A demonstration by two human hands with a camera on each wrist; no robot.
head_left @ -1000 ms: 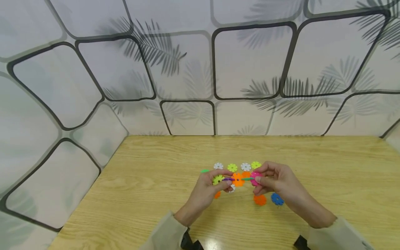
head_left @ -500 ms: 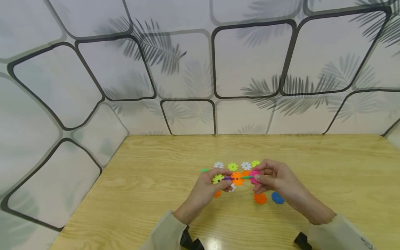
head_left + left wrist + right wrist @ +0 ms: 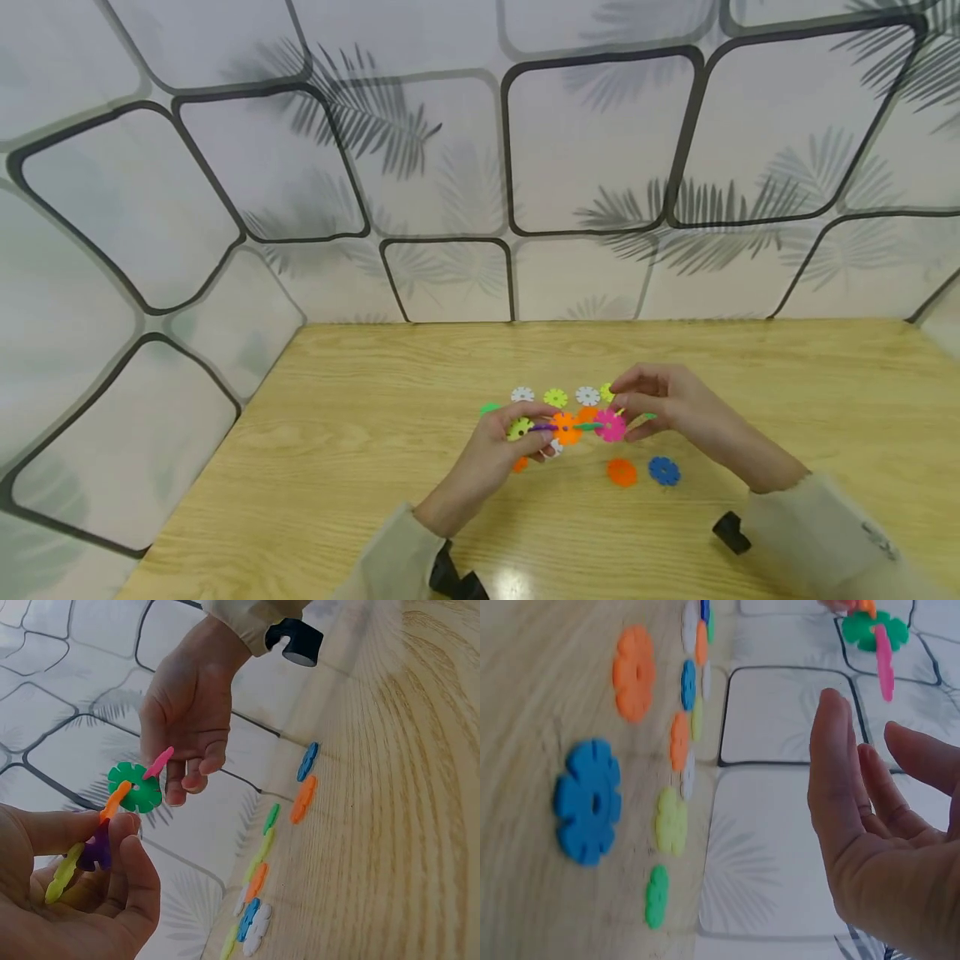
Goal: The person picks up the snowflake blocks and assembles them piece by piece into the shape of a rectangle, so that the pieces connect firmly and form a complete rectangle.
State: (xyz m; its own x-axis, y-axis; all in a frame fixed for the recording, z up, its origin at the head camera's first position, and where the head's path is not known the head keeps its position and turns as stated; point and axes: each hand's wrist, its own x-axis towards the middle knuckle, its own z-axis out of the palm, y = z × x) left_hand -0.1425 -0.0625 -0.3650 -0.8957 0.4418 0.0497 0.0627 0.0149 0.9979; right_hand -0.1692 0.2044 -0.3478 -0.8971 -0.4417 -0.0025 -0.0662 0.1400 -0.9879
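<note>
My left hand (image 3: 495,446) pinches a chain of slotted plastic snowflake discs above the table. Along the chain run a yellow-green disc (image 3: 64,874), a purple disc (image 3: 95,851), an orange disc (image 3: 566,428), a green disc (image 3: 140,793) and a pink disc (image 3: 611,426). Thumb and fingers grip it around the purple and orange discs. The pink disc sits at the free right end, slotted into the green one. Beside that end is my right hand (image 3: 675,404), its fingers loosely bent and holding nothing; the right wrist view shows a gap between fingertips and pink disc.
On the wooden table (image 3: 360,417), loose discs lie flat below and behind the hands. Nearest are an orange disc (image 3: 622,472) and a blue disc (image 3: 664,471). White (image 3: 522,396), yellow (image 3: 556,398) and other discs form rows farther back. A patterned wall (image 3: 450,192) rises behind.
My right hand has let go of the pink disc and shifted slightly right and away, its fingers opening. The left hand keeps its grip on the chain, nearly still.
</note>
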